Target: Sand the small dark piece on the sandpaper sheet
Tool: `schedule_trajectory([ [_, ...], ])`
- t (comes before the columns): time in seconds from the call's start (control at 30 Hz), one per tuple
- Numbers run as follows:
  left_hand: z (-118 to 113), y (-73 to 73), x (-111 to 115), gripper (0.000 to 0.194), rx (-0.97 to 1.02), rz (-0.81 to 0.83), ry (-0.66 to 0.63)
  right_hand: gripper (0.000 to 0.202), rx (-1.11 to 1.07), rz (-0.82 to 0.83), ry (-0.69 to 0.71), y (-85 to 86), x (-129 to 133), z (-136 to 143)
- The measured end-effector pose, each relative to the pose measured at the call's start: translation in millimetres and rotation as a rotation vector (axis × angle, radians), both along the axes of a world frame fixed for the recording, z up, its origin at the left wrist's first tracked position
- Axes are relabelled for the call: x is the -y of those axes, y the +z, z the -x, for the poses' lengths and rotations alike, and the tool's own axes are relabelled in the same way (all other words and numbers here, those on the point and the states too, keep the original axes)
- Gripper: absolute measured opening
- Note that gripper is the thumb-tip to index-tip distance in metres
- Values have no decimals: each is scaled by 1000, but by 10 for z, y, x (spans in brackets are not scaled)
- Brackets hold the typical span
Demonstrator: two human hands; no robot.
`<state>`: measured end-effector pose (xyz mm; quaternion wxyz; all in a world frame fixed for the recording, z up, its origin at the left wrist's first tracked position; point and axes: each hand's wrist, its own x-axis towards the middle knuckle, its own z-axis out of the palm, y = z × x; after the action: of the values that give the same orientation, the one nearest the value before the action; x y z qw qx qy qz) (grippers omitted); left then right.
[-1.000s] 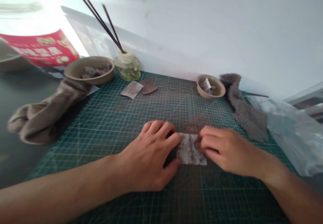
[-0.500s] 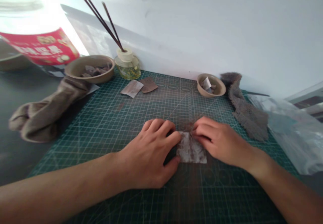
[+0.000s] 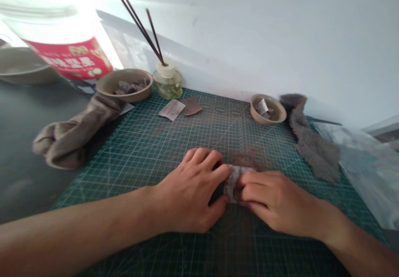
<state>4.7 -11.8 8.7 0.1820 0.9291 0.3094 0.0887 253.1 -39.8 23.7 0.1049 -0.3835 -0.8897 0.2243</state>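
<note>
the work looks to be under way rather than finished. the sheet (image 3: 231,183) lies flat on the mat (image 3: 131,152), toward its near side and right of its middle, under both hands, with dark streaks on its pale face. brown dust (image 3: 246,157) is smeared on the mat just past the sheet's far edge, which suggests that some rubbing is done. how much is left is hard to judge: no clear end point shows, and the right hand (image 3: 262,196) covers much of the sheet.

the left hand (image 3: 196,189) is palm down, thumb and forefinger parted, their tips on the sheet's left edge. the right hand's fingers are bunched and bent onto the sheet; whether they pinch something small cannot be told.

the sheet's far edge runs crosswise, roughly along the mat's far edge, its left edge toward the near side. it has no clear front, and with its right part hidden, no long axis can be told.

two squares, one pale (image 3: 172,110) and one brown (image 3: 191,105), lie near the mat's far edge, left of its middle; used or waiting, there is no telling. a small bowl (image 3: 266,120) with pieces sits by the far right corner.
</note>
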Motion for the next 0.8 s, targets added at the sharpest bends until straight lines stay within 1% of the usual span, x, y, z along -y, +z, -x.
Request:
schedule_trajectory([
  [0.03, 1, -3, 2, 21, 3, -6, 0, 14, -11, -32, -36, -6, 0, 3],
  [0.1, 1, -9, 5, 22, 4, -22, 10, 13, -12, -88, -149, -14, -9, -7],
  [0.13, 2, -10, 5, 22, 1, -26, 17, 14, -1, -87, -175, -14, -13, -14],
  [0.17, 1, -9, 4, 23, -1, -26, 19, 14, 12, -71, -166, -12, -11, -16],
  [0.23, 2, -2, 0, 22, -6, -12, 7, 16, 33, -31, -53, -8, 8, 2],
  [0.27, 4, 2, -1, 21, -7, -3, -3, 17, 30, -50, -5, -9, 20, 19],
  [0.3, 6, 6, -3, 21, -6, 2, -11, 17, 24, -96, 10, -12, 28, 37],
  [0.33, 9, 9, -3, 21, -6, 2, -16, 18, 19, -160, -1, -14, 30, 50],
  [0.4, 17, 10, 0, 22, -8, -6, -10, 17, 41, -214, -114, -13, 20, 54],
  [0.47, 25, 8, 5, 24, -11, -10, -1, 16, 62, -151, -156, -5, 13, 40],
  [0.53, 28, 7, 9, 23, -11, -1, -7, 16, 63, -52, -53, -3, 23, 31],
  [0.6, 26, 10, 10, 22, -10, 6, -18, 16, 50, -73, -8, -8, 33, 26],
  [0.7, 18, 17, 9, 23, -13, 3, -10, 16, 61, -175, -128, -2, 20, -2],
  [0.77, 14, 22, 9, 24, -16, -1, 2, 16, 79, -130, -145, 14, 18, -17],
  [0.8, 13, 26, 8, 24, -17, -1, 4, 16, 85, -82, -104, 20, 26, -13],
])
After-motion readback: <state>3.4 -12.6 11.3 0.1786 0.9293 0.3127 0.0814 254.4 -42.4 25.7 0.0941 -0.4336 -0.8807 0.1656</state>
